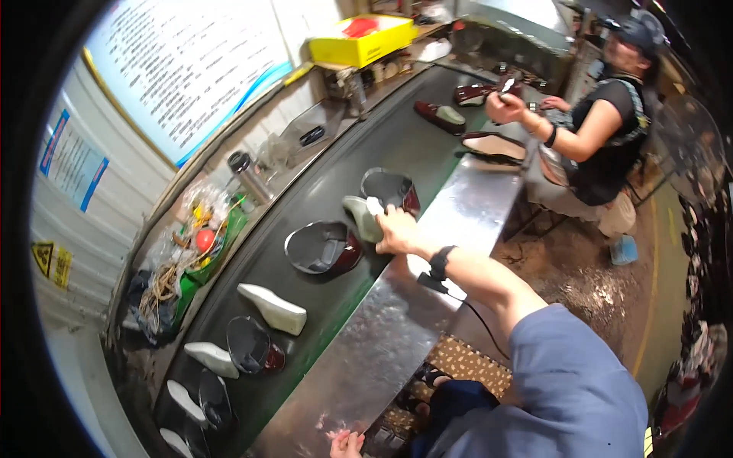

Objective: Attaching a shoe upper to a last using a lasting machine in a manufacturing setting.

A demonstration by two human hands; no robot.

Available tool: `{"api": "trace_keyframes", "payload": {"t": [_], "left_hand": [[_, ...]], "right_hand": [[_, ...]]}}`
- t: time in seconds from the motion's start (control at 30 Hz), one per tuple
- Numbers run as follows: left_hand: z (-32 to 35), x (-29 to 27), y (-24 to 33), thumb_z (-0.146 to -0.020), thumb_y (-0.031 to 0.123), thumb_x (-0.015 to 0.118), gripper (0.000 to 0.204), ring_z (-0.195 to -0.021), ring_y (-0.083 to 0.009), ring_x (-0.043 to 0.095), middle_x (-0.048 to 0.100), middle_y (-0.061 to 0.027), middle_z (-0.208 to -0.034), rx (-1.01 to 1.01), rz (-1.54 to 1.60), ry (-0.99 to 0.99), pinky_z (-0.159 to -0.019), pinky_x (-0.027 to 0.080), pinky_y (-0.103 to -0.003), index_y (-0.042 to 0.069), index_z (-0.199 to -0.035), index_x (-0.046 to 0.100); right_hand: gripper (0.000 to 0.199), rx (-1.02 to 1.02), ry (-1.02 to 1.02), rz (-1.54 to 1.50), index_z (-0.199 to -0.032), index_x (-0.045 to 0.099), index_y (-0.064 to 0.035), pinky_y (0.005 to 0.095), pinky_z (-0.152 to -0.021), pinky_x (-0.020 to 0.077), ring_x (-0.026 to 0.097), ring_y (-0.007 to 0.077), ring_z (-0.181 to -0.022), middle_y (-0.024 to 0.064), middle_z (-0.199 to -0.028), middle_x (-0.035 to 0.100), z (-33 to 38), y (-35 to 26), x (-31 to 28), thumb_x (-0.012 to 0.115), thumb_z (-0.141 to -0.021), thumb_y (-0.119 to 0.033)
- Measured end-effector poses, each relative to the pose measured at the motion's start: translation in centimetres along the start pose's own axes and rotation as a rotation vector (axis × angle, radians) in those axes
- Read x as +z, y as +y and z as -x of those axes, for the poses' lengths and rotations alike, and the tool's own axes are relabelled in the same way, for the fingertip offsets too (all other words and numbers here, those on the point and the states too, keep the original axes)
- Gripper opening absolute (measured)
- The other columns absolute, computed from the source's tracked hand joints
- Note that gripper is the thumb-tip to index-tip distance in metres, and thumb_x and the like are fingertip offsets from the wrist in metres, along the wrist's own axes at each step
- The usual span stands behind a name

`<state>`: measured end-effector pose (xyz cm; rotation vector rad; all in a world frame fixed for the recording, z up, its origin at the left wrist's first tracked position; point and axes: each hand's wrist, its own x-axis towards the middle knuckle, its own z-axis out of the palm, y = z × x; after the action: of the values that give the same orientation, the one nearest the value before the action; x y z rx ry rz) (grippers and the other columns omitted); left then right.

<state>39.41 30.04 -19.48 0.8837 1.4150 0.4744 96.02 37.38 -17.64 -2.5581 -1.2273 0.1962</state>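
My right hand [397, 230] reaches over a dark conveyor belt [328, 179], its fingers closed on a pale shoe last [362, 220]. Beside that last lies a dark red shoe upper [411, 200] with a grey lining. Another dark red upper [353, 253] sits nearer to me, apart from the hand. My left hand [347, 444] shows only partly at the lower edge, over the metal ledge [366, 328]. Its fingers are pressed together, and what they hold, if anything, cannot be made out.
Down the belt to the left, several pale lasts [275, 308] alternate with uppers [252, 347]. A co-worker [607, 126] sits at far right, handling a dark red shoe. Behind the belt stand a thermos [248, 174], a green container [183, 298] of cords and a yellow bin [359, 49].
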Motion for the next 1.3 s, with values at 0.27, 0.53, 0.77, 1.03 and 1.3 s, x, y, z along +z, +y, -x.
{"api": "trace_keyframes", "payload": {"t": [0.27, 0.53, 0.77, 1.03, 1.3], "left_hand": [[-5.7, 14.9, 5.3, -0.095, 0.012, 0.071, 0.076, -0.121, -0.0310, 0.061, 0.057, -0.0221, -0.135, -0.091, 0.215, -0.576, -0.107, 0.048, -0.044, 0.001, -0.156, 0.026], [-2.5, 12.3, 6.6, -0.083, 0.001, 0.066, 0.093, -0.126, -0.0400, 0.056, 0.047, -0.0151, -0.148, -0.099, 0.458, -0.722, -0.109, 0.046, -0.057, 0.020, -0.162, 0.021], [-3.2, 8.8, 6.7, -0.077, -0.010, 0.065, 0.107, -0.131, -0.0362, 0.051, 0.041, -0.0175, -0.153, 0.057, 0.070, -0.308, -0.104, 0.049, -0.054, 0.019, -0.165, 0.011], [-2.2, 12.7, 5.9, -0.091, 0.009, 0.070, 0.087, -0.134, -0.0347, 0.047, 0.038, -0.0205, -0.154, 0.040, 0.044, 0.175, -0.108, 0.045, -0.053, 0.014, -0.161, 0.019], [4.7, 12.8, 11.4, -0.107, 0.031, 0.049, 0.041, -0.123, -0.0242, 0.058, 0.063, -0.0111, -0.130, 0.354, 0.364, -0.605, -0.109, 0.044, -0.040, 0.002, -0.134, 0.056]], "right_hand": [[0.073, -0.020, -0.013, -0.272, -0.113, 0.060, 0.0035, 0.0510, -0.083, 0.0528, 0.059, 0.0432, -0.100, 0.0280, -0.111, 0.054, 22.7, -4.9, -3.1, 0.086, -0.063, -0.044], [0.061, 0.490, -0.017, -1.409, -0.131, 0.058, -0.0009, 0.0250, -0.052, 0.0504, 0.058, 0.0093, -0.060, 0.0045, -0.096, 0.069, 32.5, -9.6, -6.6, 0.085, -0.081, -0.024], [0.046, 0.347, 0.295, -0.855, -0.121, 0.058, 0.0018, 0.0483, -0.095, 0.0496, 0.062, 0.0317, -0.106, 0.0193, -0.108, 0.065, 27.0, -2.2, 3.4, 0.075, -0.086, -0.021], [0.024, -0.566, -0.105, -0.229, -0.093, 0.060, -0.0056, 0.0464, -0.081, 0.0474, 0.058, 0.0327, -0.094, 0.0095, -0.092, 0.065, 28.5, -1.6, 2.2, 0.073, -0.077, -0.016], [0.040, -0.386, -0.250, -1.313, -0.095, 0.052, 0.0057, 0.0487, -0.067, 0.0495, 0.064, 0.0445, -0.077, 0.0267, -0.084, 0.063, 29.4, -13.3, -7.5, 0.070, -0.096, -0.031]]}}
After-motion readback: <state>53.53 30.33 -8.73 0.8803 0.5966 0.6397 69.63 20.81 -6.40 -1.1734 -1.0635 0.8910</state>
